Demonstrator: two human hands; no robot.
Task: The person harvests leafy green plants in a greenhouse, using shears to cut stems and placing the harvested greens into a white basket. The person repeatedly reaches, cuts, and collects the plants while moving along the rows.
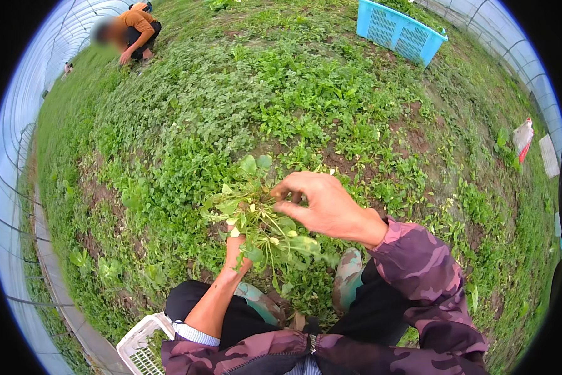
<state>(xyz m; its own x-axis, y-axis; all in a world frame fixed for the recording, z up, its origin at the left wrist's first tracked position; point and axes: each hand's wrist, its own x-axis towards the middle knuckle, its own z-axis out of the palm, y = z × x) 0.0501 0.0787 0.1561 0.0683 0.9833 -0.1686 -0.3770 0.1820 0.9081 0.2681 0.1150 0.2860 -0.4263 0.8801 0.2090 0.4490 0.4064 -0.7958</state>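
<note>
A loose bunch of leafy green plants with thin stems and a few yellowed leaves is held up in front of my knees. My left hand supports it from below; the leaves hide its fingers, and only the wrist side shows. At the bunch's right edge is my right hand, thumb and forefinger curled close together against the stems. Whether a stem or leaf is pinched between those fingertips is not clear.
Low green plants and bare soil surround my muddy boots. A white plastic basket with greens stands at my left hip. Farther off are a blue crate and a crouching person. A plastic bag lies at right.
</note>
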